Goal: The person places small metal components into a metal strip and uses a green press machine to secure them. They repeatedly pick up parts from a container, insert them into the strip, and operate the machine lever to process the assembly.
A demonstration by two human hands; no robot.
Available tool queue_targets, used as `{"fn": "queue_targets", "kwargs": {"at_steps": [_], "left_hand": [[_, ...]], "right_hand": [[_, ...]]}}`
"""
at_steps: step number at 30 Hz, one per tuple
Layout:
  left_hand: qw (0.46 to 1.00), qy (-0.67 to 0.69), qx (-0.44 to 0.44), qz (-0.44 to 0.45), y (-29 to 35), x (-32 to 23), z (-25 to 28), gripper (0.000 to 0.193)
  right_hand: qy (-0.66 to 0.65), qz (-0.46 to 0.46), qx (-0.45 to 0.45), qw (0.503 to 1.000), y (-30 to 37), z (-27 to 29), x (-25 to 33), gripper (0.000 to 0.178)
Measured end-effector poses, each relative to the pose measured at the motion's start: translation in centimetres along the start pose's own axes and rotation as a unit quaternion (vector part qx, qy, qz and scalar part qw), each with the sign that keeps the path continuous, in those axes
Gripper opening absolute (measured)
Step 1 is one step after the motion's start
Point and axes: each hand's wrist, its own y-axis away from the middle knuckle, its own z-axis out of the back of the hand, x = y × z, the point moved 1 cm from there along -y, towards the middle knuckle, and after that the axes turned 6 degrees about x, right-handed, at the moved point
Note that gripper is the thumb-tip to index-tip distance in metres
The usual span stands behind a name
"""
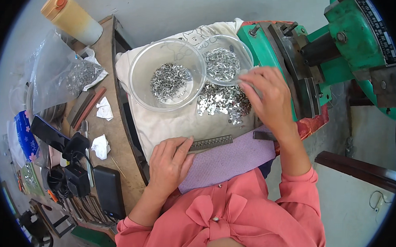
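My left hand grips one end of a narrow dark metal strip with a row of small notches or holes, lying along the lap cloth's edge. My right hand is at the near right rim of a small clear tub, fingertips drawn together; whatever they pinch is too small to make out. Thin shiny metal pins fill that tub's bottom. Beside it a larger clear round tub holds short silvery metal pieces. Below the small tub, flat shiny metal pieces are heaped on the pale cloth.
A green press machine stands at the right. A purple cloth covers my lap, with another dark metal bar at its right. The wooden table at left carries a yellowish bottle, a plastic bag and a black power bank.
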Motion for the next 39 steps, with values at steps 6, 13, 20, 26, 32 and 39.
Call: {"fn": "queue_targets", "kwargs": {"at_steps": [6,13,20,26,32,39], "left_hand": [[1.000,0.020,0.002,-0.013,-0.8,-0.5,-0.1,0.045],[0.999,-0.015,0.027,-0.039,-0.2,-0.9,-0.1,0.048],[0.999,0.043,0.000,0.002,-0.6,-1.0,0.0,0.051],[1.000,0.009,0.015,-0.020,-1.9,-1.0,-0.8,0.038],[0.999,0.021,0.040,-0.018,-1.5,-1.4,-0.6,0.030],[0.998,0.016,0.054,-0.025,-1.6,-1.7,-0.6,0.031]], "right_hand": [[0.084,-0.010,0.091,0.992,-3.6,-1.1,-1.3,0.016],[0.089,-0.036,0.200,0.975,-5.9,-3.0,-1.4,0.019],[0.016,-0.025,0.241,0.970,-7.1,-4.6,-1.7,0.016],[0.022,-0.026,0.263,0.964,-8.0,-5.4,-1.5,0.012],[0.032,-0.006,0.252,0.967,-7.9,-5.5,-1.6,0.011],[0.027,0.016,0.260,0.965,-7.9,-5.7,-1.5,0.009]]}}
